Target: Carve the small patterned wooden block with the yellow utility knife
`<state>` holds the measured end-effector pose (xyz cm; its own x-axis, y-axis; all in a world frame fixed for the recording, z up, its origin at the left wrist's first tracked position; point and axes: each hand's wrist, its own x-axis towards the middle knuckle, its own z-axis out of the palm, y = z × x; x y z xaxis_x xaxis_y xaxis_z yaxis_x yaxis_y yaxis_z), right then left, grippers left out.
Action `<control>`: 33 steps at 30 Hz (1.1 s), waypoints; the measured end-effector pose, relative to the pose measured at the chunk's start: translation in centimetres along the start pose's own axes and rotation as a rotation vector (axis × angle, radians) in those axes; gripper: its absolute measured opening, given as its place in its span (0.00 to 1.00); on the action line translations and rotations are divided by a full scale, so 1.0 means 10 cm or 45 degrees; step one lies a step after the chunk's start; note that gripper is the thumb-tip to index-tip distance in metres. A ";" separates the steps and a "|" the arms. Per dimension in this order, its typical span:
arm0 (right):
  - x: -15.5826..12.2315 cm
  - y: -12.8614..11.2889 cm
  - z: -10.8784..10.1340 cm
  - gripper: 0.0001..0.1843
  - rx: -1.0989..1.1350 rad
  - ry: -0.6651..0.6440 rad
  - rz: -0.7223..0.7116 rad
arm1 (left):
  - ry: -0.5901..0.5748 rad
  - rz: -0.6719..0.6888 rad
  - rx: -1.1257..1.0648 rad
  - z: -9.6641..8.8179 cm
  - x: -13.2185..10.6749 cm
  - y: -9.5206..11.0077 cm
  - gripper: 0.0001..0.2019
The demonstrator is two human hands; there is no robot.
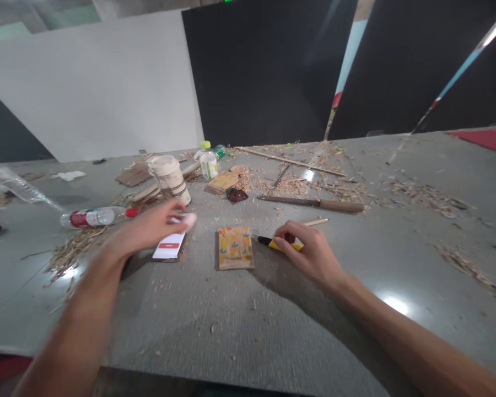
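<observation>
My left hand [159,223] is over the upper part of a smartphone [167,248] with a lit white screen and a red button. Its fingers look apart, though motion smears them. Between my hands a small square wooden block [235,249] lies flat, its top patterned in yellow with green leaves. To its right, my right hand [308,248] is closed on a slim yellow-and-black craft knife [268,242]. The knife's dark end points left at the block, slightly apart from it. Behind this hand lies a pencil [316,221].
A wooden-handled blade [314,203] lies beyond the block. Farther back stand a pale cup [170,179] and a yellow-capped bottle [209,162]. At left, a red-capped bottle [97,216] lies sideways near straw [72,251]. Wood shavings [289,184] litter the grey table [215,331].
</observation>
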<state>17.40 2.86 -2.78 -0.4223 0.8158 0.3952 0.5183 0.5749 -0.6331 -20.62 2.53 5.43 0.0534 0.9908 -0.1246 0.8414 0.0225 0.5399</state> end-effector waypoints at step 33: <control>-0.05 -0.11 0.15 0.14 0.727 -0.064 0.210 | -0.502 0.053 -1.349 1.27 0.04 0.81 0.23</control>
<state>15.95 1.69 -3.27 -0.4121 0.8795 0.2379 0.1042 0.3049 -0.9467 -6.95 1.39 -0.78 0.3944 0.8863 -0.2428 -0.0346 0.2784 0.9598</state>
